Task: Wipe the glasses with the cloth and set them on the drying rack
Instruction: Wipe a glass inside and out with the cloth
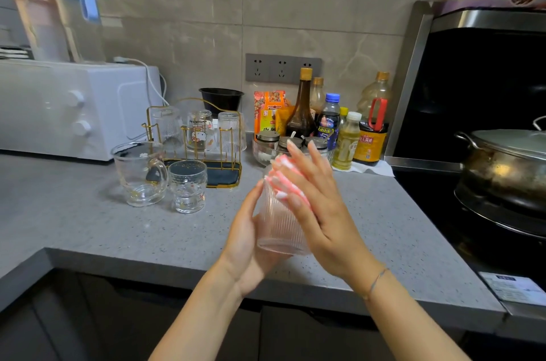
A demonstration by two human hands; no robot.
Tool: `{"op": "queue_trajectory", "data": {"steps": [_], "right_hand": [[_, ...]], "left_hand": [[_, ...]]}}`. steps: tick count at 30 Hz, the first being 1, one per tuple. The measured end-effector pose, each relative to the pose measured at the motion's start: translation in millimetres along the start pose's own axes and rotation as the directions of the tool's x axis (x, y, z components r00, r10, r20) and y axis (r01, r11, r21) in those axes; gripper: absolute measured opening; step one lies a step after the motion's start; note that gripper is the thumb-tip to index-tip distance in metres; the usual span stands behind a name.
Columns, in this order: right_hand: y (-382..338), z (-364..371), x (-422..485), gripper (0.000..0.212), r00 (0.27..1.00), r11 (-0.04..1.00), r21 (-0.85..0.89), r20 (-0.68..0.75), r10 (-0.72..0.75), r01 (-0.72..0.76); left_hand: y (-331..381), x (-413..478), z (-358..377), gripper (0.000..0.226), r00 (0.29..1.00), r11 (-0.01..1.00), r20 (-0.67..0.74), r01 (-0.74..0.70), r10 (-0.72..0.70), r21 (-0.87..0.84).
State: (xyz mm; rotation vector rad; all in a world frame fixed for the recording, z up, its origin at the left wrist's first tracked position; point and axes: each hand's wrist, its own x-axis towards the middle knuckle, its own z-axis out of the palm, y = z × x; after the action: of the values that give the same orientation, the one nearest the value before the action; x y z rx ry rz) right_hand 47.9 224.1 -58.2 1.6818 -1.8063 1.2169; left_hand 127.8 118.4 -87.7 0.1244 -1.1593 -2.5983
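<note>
Item: ribbed glass [279,227], clear, held above the front edge of the countertop [88,222], about midway along it, base toward the person.

Left hand [251,239]: cups the ribbed glass from its left side, thumb lying up the wall, palm under the base; the fingers behind the glass are hidden.

Right hand [322,213]: fingers nearly straight, laid flat on the cloth [285,180] and pressing it against the far end and right wall of the ribbed glass; the thumb lies across the cloth.

Cloth: pink and white, bunched between the right hand and the glass.

Drying rack [193,100]: gold wire on a dark tray, standing toward the back edge of the countertop, just right of the white oven [74,109]. It carries three upturned glasses: one ribbed [168,124], one with a cartoon print [201,131], one ribbed [232,130].

Handled glass mug [139,174] and small patterned glass [187,186]: upright on the countertop, side by side, just in front of the rack.

Bottles [345,136]: clustered at the back edge, right of the rack.

Lidded pot [508,165]: on the stove beyond the countertop's right edge.
</note>
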Motion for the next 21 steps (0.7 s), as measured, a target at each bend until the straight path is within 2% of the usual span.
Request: {"op": "queue_trajectory", "data": {"steps": [5,11,17,21], "right_hand": [[-5.0,11.1,-14.3,0.044,0.998,1.000,-0.005,0.054,-0.030,0.031],[-13.8,23.1,-38.3,0.042,0.993,0.997,0.024,0.085,-0.081,0.079],[-12.5,19.1,-32.5,0.043,0.994,0.996,-0.012,0.063,-0.085,0.085],[-6.4,6.5,-10.5,0.041,1.000,1.000,0.001,-0.016,-0.008,0.008]], "left_hand": [[-0.5,-4.7,0.6,0.053,0.998,0.998,0.016,-0.057,0.057,0.024],[8.2,0.8,-0.4,0.072,0.999,1.000,-0.039,-0.028,0.028,0.007],[2.9,-0.1,-2.6,0.055,0.999,0.999,0.005,-0.034,0.034,-0.016],[0.0,-4.4,-1.1,0.053,1.000,1.000,0.016,0.003,-0.003,0.022]]}}
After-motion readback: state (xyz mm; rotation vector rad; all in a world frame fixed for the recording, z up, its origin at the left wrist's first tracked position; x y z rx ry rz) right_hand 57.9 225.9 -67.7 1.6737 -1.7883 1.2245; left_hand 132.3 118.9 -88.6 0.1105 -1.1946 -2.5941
